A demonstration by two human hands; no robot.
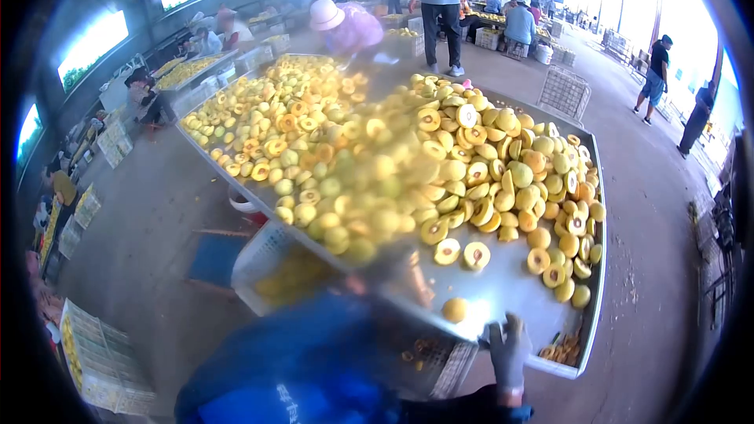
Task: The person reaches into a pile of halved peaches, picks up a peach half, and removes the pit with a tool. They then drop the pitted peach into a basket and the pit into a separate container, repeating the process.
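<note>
My right hand, in a grey glove, is at the near edge of a metal-topped table. Its fingers look apart, and I see nothing held between them. A whole-looking yellow fruit lies just left of it. Heaped on the tabletop are yellow stone fruits like peaches, many halved with brown centres showing. Two halves rest cut side up nearer to me. My left hand appears only as a blurred skin-toned shape by the near edge; its fingers cannot be made out.
Brown scraps gather in the table's near right corner. Below the left edge stands a pale crate beside a blue stool. Across the table a person in a white hat leans in. Another crate stands behind.
</note>
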